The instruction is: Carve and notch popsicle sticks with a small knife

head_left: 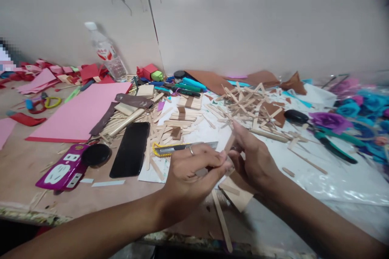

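Note:
My left hand [190,174] is closed in a pinch, a ring on one finger, its fingertips meeting those of my right hand [253,158] over the table's front edge. Together they hold a small wooden stick piece [229,142], which rises between the fingers. Just behind the left hand lies a yellow utility knife [182,148] with its blade out. A heap of flat wooden sticks [246,103] lies beyond the right hand. Loose sticks and a tan cut piece [238,197] sit under the hands.
A black phone [130,149], a purple power strip [62,170] and a black round lid [96,154] lie left. Pink sheet [80,111], plastic bottle [107,52], markers [187,87], green-handled pliers [332,143] and paper flowers [349,109] surround the work area.

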A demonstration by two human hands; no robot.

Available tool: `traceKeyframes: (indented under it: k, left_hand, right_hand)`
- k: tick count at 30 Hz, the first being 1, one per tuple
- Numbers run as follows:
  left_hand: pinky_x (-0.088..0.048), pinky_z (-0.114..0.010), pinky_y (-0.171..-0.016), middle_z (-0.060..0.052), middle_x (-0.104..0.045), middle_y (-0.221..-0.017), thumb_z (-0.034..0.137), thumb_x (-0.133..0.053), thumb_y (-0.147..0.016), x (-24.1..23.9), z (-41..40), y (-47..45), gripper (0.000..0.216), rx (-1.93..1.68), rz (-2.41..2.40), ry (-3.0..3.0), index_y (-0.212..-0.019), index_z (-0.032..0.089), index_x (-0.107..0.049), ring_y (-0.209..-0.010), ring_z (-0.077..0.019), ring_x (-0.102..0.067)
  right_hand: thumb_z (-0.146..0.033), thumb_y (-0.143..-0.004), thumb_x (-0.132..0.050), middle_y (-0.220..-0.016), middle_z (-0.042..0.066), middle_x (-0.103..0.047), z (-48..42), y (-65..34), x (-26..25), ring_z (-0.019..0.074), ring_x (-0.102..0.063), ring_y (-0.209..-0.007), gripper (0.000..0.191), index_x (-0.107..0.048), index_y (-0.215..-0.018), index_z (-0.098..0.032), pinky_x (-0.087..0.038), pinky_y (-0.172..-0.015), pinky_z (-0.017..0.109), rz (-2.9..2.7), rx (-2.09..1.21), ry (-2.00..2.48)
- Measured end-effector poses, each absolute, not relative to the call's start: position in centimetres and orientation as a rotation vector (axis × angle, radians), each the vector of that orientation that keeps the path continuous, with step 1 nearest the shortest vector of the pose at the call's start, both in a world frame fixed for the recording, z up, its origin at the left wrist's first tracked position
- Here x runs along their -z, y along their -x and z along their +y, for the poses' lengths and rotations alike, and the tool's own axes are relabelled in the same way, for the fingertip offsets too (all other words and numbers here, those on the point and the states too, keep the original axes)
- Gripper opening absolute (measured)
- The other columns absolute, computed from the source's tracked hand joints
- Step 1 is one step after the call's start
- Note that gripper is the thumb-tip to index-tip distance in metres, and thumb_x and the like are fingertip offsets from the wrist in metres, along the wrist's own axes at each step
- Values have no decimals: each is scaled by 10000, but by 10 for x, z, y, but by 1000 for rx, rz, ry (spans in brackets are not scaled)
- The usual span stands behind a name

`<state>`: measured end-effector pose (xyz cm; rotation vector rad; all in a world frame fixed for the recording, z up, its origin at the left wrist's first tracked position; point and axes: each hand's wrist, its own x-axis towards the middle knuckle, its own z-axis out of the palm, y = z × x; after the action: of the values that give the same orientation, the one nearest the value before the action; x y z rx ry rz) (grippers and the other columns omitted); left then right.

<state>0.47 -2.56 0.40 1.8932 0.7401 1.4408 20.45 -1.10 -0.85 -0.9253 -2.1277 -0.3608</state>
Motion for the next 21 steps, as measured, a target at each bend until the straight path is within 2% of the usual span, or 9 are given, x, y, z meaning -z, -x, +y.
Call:
traceKeyframes:
  k: [7,11,13,16,21]
  left_hand:
    - [-606,-240,-712,-33,-779,-808,85,-790,-852,-5,-27,-8,104,-1480,748,-1891,-811,179,-780,-751,-130,-734]
    - [-615,-269,-751,-41,-787,-803,115,-786,-864,-6,-25,-7,89,-1443,806,-1790,-804,181,-783,-768,-148,-743]
    - [-612,-263,-696,-49,-792,-804,166,-797,-867,-4,-24,-8,15,-1390,876,-1631,-860,180,-800,-729,-150,-741]
    - [-573,-228,-549,-59,-789,-768,266,-825,-855,-2,-21,-11,159,-1238,946,-1319,-983,173,-811,-625,-146,-720]
    - [-481,-169,-454,-71,-766,-672,271,-842,-827,-7,-17,-12,154,-1067,973,-1134,-902,142,-805,-500,-100,-633]
  right_hand:
    - [-300,-1096,-420,-762,1,-608,-16,-203,10,179,-547,-603,708,-63,-1701,-208,-460,-550,272,-2109,353,993]
    - [-248,-1089,-461,-741,-20,-629,-16,-203,0,149,-551,-562,718,-78,-1694,-196,-459,-553,241,-2154,373,1030]
    - [-257,-1090,-476,-734,-17,-653,-15,-204,-5,142,-570,-546,670,-152,-1669,-158,-450,-545,231,-2174,402,1037]
    - [-293,-1091,-496,-751,13,-700,-13,-209,-11,160,-631,-577,549,-303,-1568,-98,-458,-561,247,-2255,469,1084]
    - [-294,-1111,-441,-784,63,-740,-13,-217,-18,203,-696,-634,384,-420,-1421,-67,-430,-572,276,-2425,574,1123]
